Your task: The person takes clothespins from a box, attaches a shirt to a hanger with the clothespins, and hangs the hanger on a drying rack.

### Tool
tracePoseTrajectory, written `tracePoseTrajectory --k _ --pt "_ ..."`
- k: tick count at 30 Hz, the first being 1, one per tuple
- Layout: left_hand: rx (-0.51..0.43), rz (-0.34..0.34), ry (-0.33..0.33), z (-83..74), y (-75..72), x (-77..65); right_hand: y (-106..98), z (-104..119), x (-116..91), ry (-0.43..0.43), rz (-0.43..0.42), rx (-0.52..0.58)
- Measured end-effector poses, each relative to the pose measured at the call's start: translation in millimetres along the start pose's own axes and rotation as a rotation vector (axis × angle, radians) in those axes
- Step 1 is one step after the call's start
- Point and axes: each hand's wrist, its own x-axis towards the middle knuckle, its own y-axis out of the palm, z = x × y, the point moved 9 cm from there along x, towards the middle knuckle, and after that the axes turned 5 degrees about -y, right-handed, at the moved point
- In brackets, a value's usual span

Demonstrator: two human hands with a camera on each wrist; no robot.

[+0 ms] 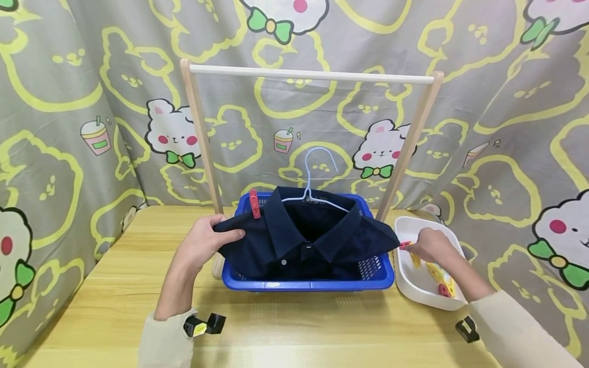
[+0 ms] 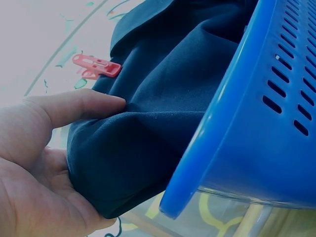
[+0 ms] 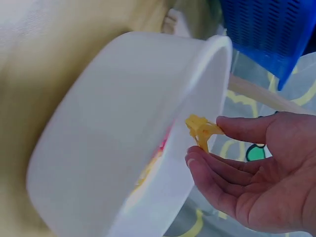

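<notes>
A dark navy collared shirt lies over the blue basket, with a light blue hanger inside its collar and the hook standing up. My left hand grips the shirt's left shoulder, thumb on top and fingers beneath. Close to that thumb, a red clothespin is clipped on the shoulder; it shows in the left wrist view as well. Over the white bin, my right hand pinches a yellow clothespin between thumb and fingers.
The blue basket stands on the wooden table under a rack with a white bar. To its right, the white bin holds several yellow and red clothespins. A patterned curtain hangs behind.
</notes>
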Motion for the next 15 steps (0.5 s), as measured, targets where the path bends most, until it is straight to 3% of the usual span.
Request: tracePoseTrajectory --k 15 --pt "0.002 0.003 0.009 -1.0 -0.7 0.3 -46.9 35.2 -0.9 -0.130 -0.185 0.057"
